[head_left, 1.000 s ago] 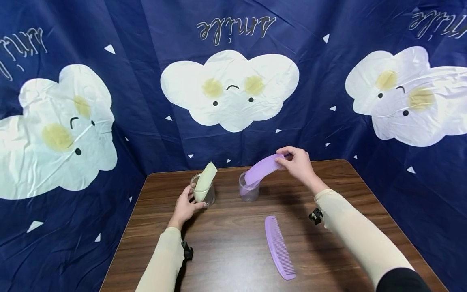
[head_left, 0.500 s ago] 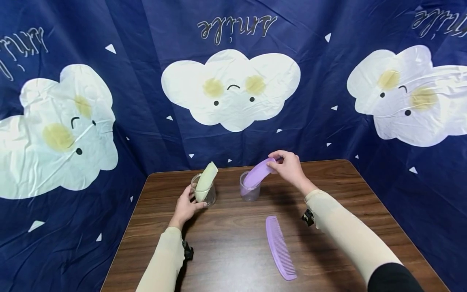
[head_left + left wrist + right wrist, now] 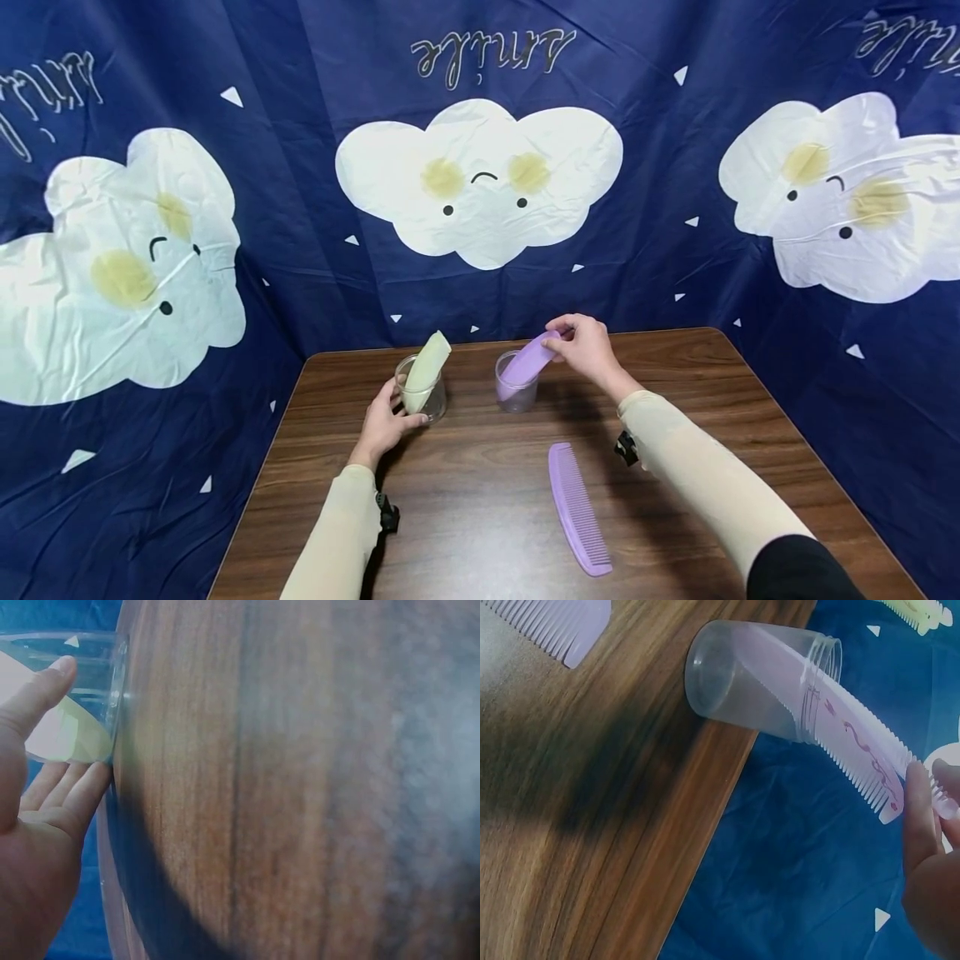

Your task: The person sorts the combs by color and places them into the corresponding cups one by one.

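Note:
My left hand (image 3: 381,423) holds a clear plastic jar (image 3: 436,405), thumb on one side and fingers on the other. A pale yellow-green comb (image 3: 429,362) leans inside that jar, its upper end above the rim. My right hand (image 3: 588,348) pinches the upper end of a purple comb (image 3: 531,358), whose lower part is inside a second clear jar (image 3: 517,401). In the right wrist view, another purple comb (image 3: 847,739) with a red pattern leans in the same jar, beside the held one. A third purple comb (image 3: 577,510) lies on the table.
Both jars stand towards the back of the brown wooden table (image 3: 465,508). A dark blue curtain (image 3: 300,275) with white clouds hangs behind and at both sides. The loose comb lies between my forearms, nearer the front.
My right hand has moved left and slightly down, and the purple comb it holds has slid deeper into the right jar. My left hand and its jar have stayed put.

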A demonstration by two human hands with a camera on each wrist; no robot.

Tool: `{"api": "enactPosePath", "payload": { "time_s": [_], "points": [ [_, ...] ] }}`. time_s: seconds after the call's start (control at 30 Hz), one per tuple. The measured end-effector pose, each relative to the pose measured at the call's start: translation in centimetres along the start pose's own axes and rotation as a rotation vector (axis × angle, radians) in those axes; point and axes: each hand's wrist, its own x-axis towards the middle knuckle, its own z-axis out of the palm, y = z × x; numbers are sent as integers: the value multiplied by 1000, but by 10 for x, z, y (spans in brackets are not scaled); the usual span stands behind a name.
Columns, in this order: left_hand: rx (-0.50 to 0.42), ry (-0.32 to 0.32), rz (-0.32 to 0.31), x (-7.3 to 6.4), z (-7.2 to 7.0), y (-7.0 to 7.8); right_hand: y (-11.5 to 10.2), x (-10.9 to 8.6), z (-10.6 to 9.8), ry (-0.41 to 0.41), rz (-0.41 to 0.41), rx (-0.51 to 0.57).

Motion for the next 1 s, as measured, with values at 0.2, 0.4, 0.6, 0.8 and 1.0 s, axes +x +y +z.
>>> {"api": "enactPosePath", "payload": {
  "time_s": [0.2,0.4,0.6,0.8,1.0],
  "points": [
    [-15,-16,-11,-5,2,12,0,-1,3,8,-6,-93],
    [-7,-28,15,-17,1,39,4,-1,4,8,-3,-109],
    [-4,-24,16,-20,0,44,6,-2,4,2,-12,-127],
    [-9,-22,-1,-13,1,28,7,-3,4,5,-23,-102],
    [-2,0,4,-1,2,0,7,-4,3,-7,-25,-81]
  ]
}}
